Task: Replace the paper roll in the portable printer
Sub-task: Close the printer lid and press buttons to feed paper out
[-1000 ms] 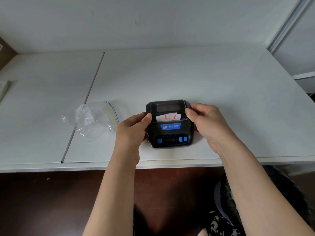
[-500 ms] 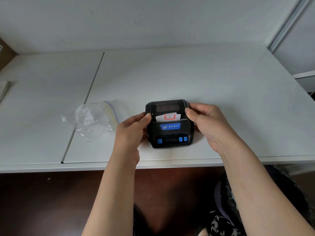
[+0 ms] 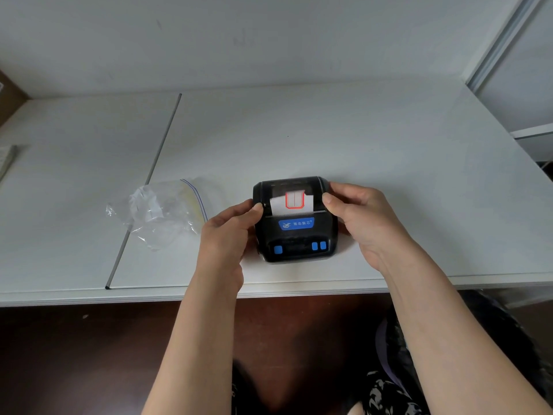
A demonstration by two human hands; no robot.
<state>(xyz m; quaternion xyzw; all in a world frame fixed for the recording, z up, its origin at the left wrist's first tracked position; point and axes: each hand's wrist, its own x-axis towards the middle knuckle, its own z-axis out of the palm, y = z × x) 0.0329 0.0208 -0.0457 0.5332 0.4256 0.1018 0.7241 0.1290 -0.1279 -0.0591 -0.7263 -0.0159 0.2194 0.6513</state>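
A small black portable printer (image 3: 294,235) with blue buttons and a blue label lies on the white table (image 3: 359,139), near its front edge. White paper with a red-outlined label (image 3: 291,202) sticks out of the slot below its closed lid. My left hand (image 3: 227,232) grips the printer's left side, thumb at the lid corner. My right hand (image 3: 365,220) grips the right side, thumb on the opposite lid corner. The roll inside is hidden.
A crumpled clear zip bag (image 3: 161,211) lies left of the printer, over a thin metal strip (image 3: 143,193) that runs across the table. A white cabinet edge (image 3: 508,43) stands at the far right. My patterned clothing (image 3: 389,393) shows below the table edge.
More of the labelled paper shows above the slot than before. Both hands stay on the printer's sides with little movement.
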